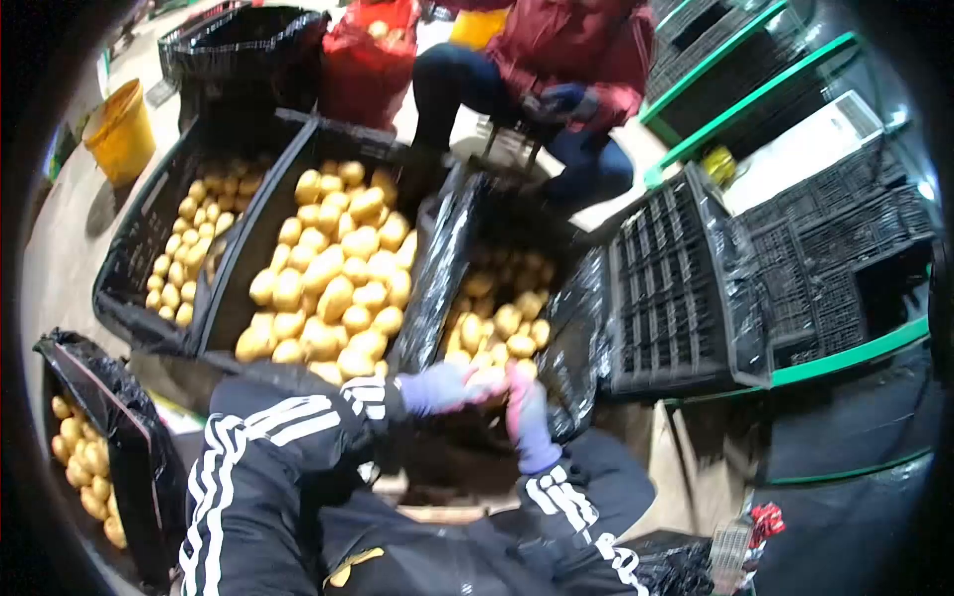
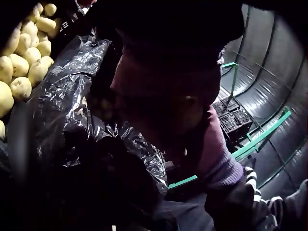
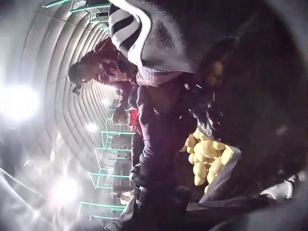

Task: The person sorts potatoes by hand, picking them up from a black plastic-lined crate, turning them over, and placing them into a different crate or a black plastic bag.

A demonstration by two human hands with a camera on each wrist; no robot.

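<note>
Both hands wear pink and purple gloves and meet at the near edge of a black crate lined with shiny black plastic [image 1: 439, 278]. The left hand [image 1: 442, 387] reaches in from the left, its fingertips close to those of the right hand [image 1: 529, 412]. Just beyond the fingers lie yellow potatoes [image 1: 505, 320] inside this crate. Whether the fingers hold a potato, I cannot tell. In the left wrist view the left glove [image 2: 159, 96] is mostly in shadow, and the right hand's purple cuff [image 2: 225, 169] shows beside it.
To the left stand a crate heaped with larger potatoes [image 1: 333, 268] and one with smaller potatoes [image 1: 194, 238]. A black crate [image 1: 666, 298] stands tilted at the right, near green-edged racks [image 1: 855, 348]. Across from me sits a person in a maroon jacket [image 1: 571, 50]. A yellow bucket [image 1: 124, 134] stands far left.
</note>
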